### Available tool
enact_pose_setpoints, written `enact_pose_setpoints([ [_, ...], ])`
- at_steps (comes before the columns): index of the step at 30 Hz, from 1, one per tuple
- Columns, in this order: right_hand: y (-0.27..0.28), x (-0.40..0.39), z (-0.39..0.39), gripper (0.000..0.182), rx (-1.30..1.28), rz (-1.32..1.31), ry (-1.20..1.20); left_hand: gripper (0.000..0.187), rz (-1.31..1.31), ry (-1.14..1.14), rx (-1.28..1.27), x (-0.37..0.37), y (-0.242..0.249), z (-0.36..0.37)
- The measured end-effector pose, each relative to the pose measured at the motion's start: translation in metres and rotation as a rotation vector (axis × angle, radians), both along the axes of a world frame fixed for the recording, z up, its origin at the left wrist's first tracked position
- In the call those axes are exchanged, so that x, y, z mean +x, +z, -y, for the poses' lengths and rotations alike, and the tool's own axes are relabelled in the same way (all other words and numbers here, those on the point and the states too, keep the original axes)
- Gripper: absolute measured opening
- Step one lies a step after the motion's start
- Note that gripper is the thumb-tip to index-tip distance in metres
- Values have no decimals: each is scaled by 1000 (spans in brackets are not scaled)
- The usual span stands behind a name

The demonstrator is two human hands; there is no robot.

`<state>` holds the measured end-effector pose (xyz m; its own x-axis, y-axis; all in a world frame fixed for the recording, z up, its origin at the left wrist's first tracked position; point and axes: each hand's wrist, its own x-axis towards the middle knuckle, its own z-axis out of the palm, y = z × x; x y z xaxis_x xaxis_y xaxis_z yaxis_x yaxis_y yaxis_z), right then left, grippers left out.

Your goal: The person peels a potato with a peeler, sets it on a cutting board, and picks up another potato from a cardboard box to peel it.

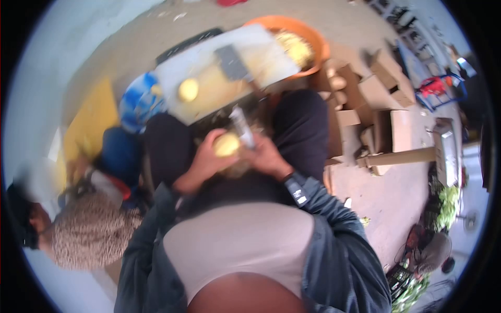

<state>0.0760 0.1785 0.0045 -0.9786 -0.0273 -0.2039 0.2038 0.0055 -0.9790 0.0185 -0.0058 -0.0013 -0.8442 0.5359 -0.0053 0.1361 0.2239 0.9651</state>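
My left hand [207,159] is closed around a peeled yellow potato [227,145], held low between my knees. Close beside it, my right hand [267,158] grips a slim pale tool [241,127] that looks like a peeler; blur hides its exact shape. Its long end points up and away from me. Beyond my knees lies a white cutting board [209,55] with wet yellowish stains. Another peeled potato [188,89] rests on its left part, and a cleaver [232,62] lies flat across it, handle toward my right knee.
An orange basin [321,44] holding cut yellow pieces stands behind the board. A blue-and-white basin [130,107] is at its left. Cardboard boxes [389,133] and several unpeeled potatoes [338,83] are to the right. Another person [94,229] sits close on my left.
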Motion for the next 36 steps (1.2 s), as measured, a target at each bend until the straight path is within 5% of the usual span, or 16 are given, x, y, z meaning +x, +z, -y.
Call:
enact_pose_setpoints([
  [5,21,6,-3,13,13,16,-17,64,154,-12,66,-6,-21,1],
  [7,-14,1,1,11,-2,-209,-81,63,381,55,152,-3,-17,0],
  [16,-16,1,-1,9,-48,-37,-45,48,556,147,361,-7,-12,6],
  [23,-45,-3,-1,23,272,-276,13,45,596,125,387,-4,3,9],
  [33,-23,3,-12,19,293,-419,143,38,677,102,534,-7,0,11],
  [35,23,8,-16,18,70,-238,223,33,699,69,619,-7,0,12],
  [36,45,5,-24,17,237,-287,287,33,704,60,632,-5,5,15],
])
